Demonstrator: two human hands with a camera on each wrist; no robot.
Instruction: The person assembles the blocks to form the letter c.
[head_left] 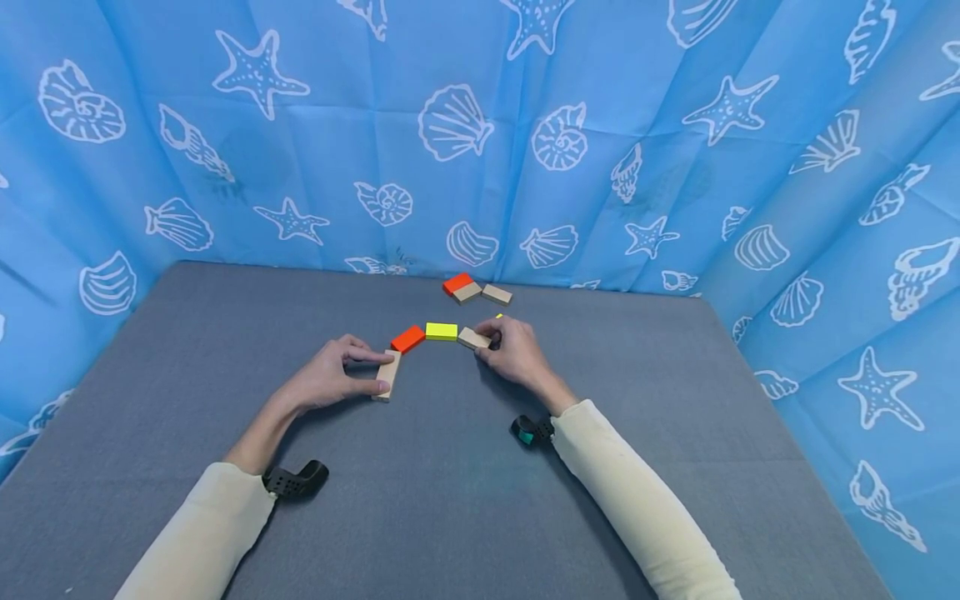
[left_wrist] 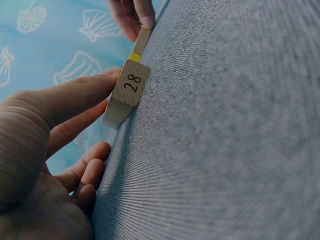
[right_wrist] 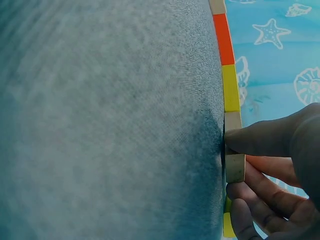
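Thumb and forefinger of my left hand [head_left: 330, 377] pinch a plain wooden block [head_left: 387, 377] at its two ends; it lies on the grey cloth. Its near end bears the number 28 in the left wrist view, where the left thumb [left_wrist: 85, 90] presses it. Beside it, an orange-red block [head_left: 408, 339] and a yellow block [head_left: 441, 332] continue a curved row. At the row's right end my right hand [head_left: 517, 350] pinches another plain wooden block [head_left: 472, 337]. In the right wrist view, the right thumb [right_wrist: 265, 137] covers part of that wood.
Farther back on the grey table [head_left: 600, 350] lie an orange-red block [head_left: 457, 283] and two plain wooden blocks, one against it and one [head_left: 497, 294] to its right. Yellow pieces [right_wrist: 228, 225] peek out past the right fingers. A blue shell-patterned curtain [head_left: 480, 167] hangs behind.
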